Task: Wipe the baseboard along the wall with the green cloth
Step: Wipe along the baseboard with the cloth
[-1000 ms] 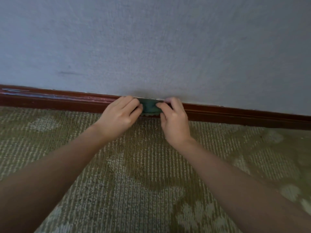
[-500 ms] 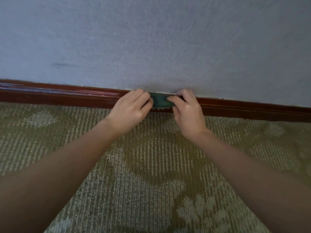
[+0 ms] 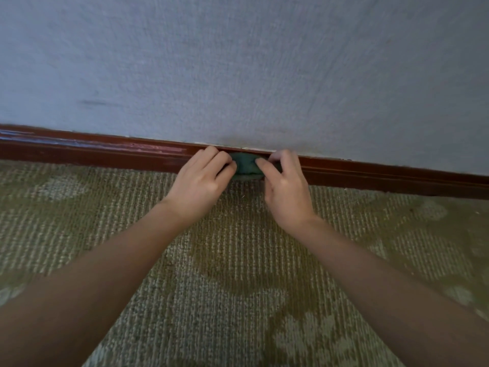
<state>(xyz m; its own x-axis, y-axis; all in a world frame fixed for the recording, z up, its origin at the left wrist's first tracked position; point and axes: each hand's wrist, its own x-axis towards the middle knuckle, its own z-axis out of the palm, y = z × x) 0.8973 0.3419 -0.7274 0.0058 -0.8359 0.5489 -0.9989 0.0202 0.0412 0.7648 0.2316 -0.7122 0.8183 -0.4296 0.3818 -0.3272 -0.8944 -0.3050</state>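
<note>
A dark red-brown baseboard [image 3: 105, 154] runs along the foot of the grey-blue wall [image 3: 238, 75]. A small folded green cloth [image 3: 244, 166] is pressed flat against the baseboard at mid frame. My left hand [image 3: 203, 181] grips the cloth's left end with fingers curled over it. My right hand [image 3: 284, 186] pinches its right end between thumb and fingers. Only the strip of cloth between my two hands shows.
A green-and-beige patterned carpet [image 3: 225, 274] covers the floor up to the baseboard. A faint dark scuff [image 3: 94, 102] marks the wall at the left. The baseboard continues to the right [image 3: 397, 176] with pale scratches on its left stretch.
Both hands and the cloth have slid to the right along the baseboard. The grip on the cloth is unchanged.
</note>
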